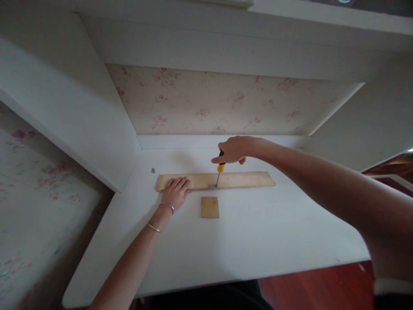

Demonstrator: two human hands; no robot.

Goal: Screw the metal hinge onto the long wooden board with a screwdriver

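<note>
A long wooden board (245,179) lies flat on the white desk (264,241). My left hand (176,192) presses palm-down on the board's left end, fingers spread. My right hand (232,150) grips the black-and-yellow handle of a screwdriver (220,168), held upright with its tip down on a small metal bracket (212,187) at the board's near edge. A small square wooden piece (210,207) lies just in front of the board, apart from both hands.
A small screw or metal bit (152,170) lies on the desk beyond the board's left end. White side panels and a floral back wall (226,103) enclose the desk alcove. Red wooden floor (316,288) shows below the desk's front edge.
</note>
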